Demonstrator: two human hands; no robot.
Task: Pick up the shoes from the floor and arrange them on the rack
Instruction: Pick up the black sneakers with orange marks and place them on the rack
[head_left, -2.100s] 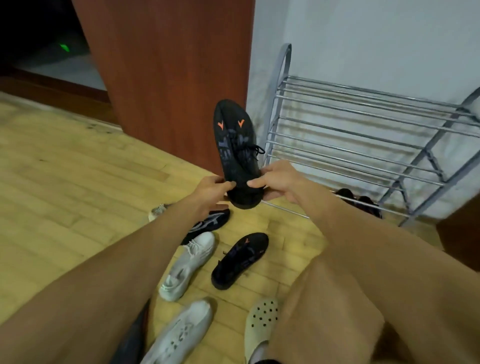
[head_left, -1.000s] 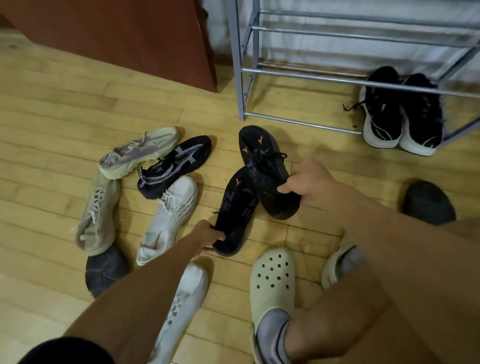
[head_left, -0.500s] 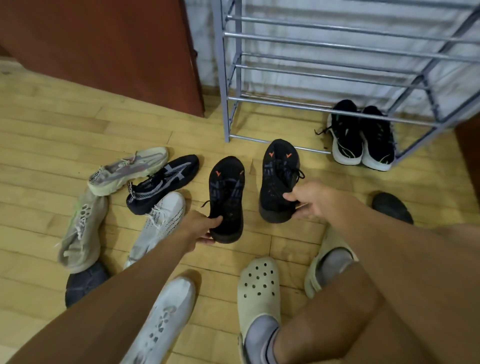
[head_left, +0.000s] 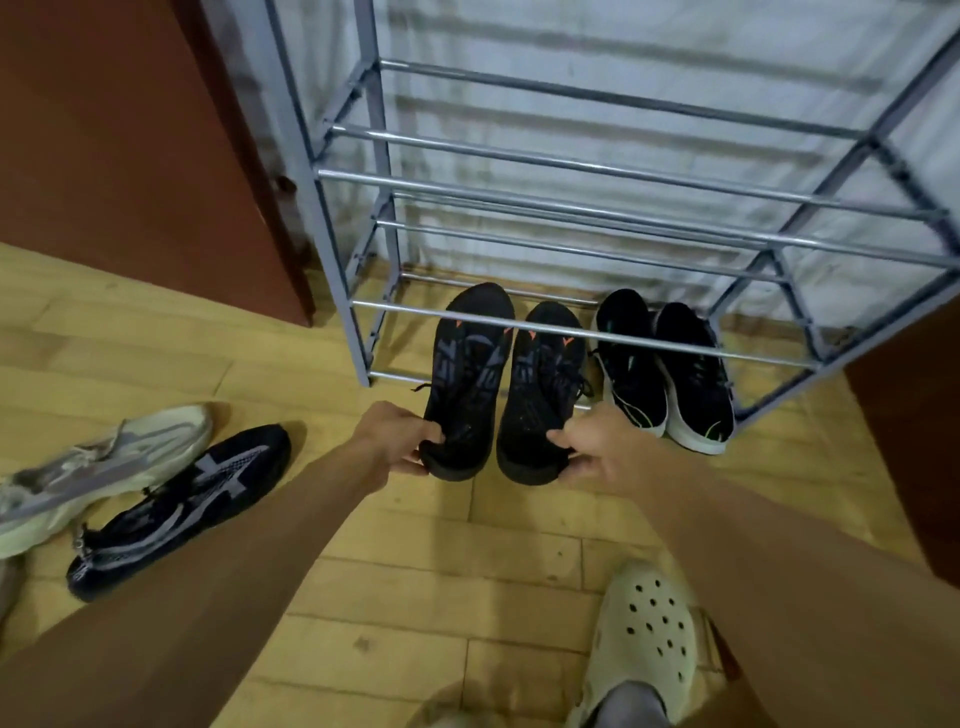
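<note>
Two black shoes with orange marks lie side by side, toes pushed under the lowest bars of the grey metal rack (head_left: 571, 176). My left hand (head_left: 395, 436) grips the heel of the left black shoe (head_left: 467, 374). My right hand (head_left: 597, 447) grips the heel of the right black shoe (head_left: 540, 395). Their heels stick out over the rack's front bottom bar. Right of them a pair of black sneakers with white soles (head_left: 665, 369) stands on the rack's bottom level.
A black shoe with grey stripes (head_left: 176, 509) and a pale grey-green sneaker (head_left: 98, 467) lie on the wooden floor at left. A brown cabinet (head_left: 130, 145) stands left of the rack. My foot in a cream clog (head_left: 644, 644) is at bottom right.
Both hands have pushed the two black shoes forward from the floor into the rack's bottom level, beside the white-soled pair. The camera has moved closer to the rack.
</note>
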